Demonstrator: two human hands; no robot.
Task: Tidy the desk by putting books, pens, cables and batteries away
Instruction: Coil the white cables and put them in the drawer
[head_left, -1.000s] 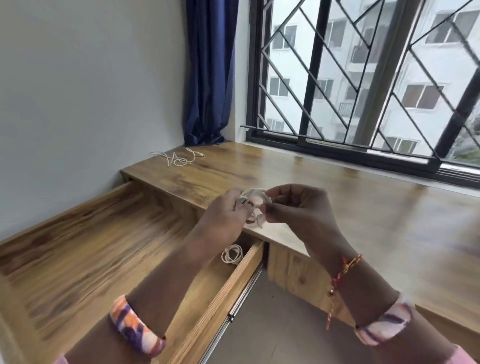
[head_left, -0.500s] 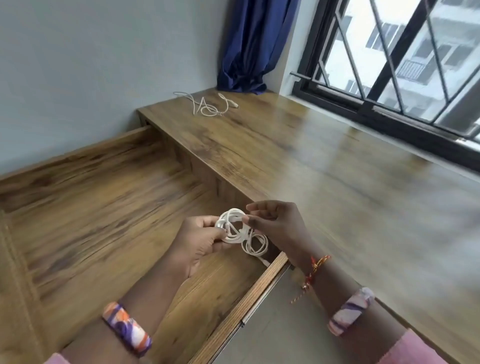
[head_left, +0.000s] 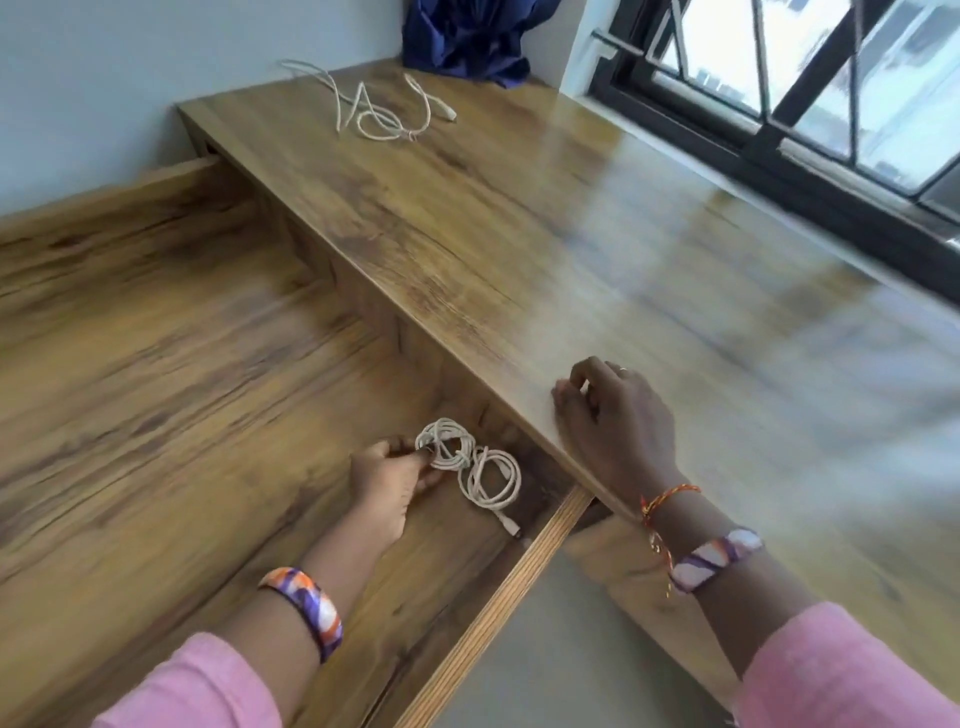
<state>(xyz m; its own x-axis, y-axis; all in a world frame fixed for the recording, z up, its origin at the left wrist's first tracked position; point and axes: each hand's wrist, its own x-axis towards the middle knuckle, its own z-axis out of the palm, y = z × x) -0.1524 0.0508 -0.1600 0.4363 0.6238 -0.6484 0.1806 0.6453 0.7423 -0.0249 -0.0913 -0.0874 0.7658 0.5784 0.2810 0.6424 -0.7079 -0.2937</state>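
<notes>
My left hand (head_left: 387, 480) is down inside the open wooden drawer (head_left: 498, 597), pinching a coiled white cable (head_left: 447, 447) by its left edge. A second coiled white cable (head_left: 493, 480) lies on the drawer floor right beside it, its plug pointing toward the drawer front. My right hand (head_left: 608, 421) rests on the front edge of the desk top (head_left: 519, 234), fingers curled, holding nothing. A loose, uncoiled white cable (head_left: 379, 106) lies on the desk top at the far corner near the wall.
The drawer is pulled far out to the left and is wide and shallow. A blue curtain (head_left: 467, 36) hangs at the back corner. A barred window (head_left: 805, 78) runs along the right. Grey floor (head_left: 545, 649) shows below the drawer front.
Both hands held the coiled cable above the drawer. Now my right hand has let go and moved onto the desk edge, while my left hand has lowered the coil into the drawer.
</notes>
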